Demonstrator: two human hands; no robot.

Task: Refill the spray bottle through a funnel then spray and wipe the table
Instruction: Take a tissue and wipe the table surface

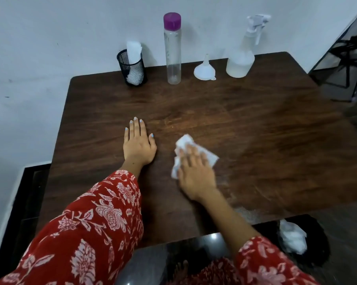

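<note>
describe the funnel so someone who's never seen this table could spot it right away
Look along the far edge of the dark wooden table, by the white wall. The funnel sits between the tall clear bottle with the purple cap and the spray bottle. It is the smallest item there: a white cone, wide mouth down, spout up.

Black wire-mesh cup, upright at the far left of the bench top, close to the wall; it held white folded paper that stood up above its rim. White painted wall behind and to the left, lightly scuffed. Dark metal frame stood at the far right, beyond the bench corner. Black round bin sat on the floor at near right, with crumpled white paper inside. Glossy dark floor below the near edge.
</note>
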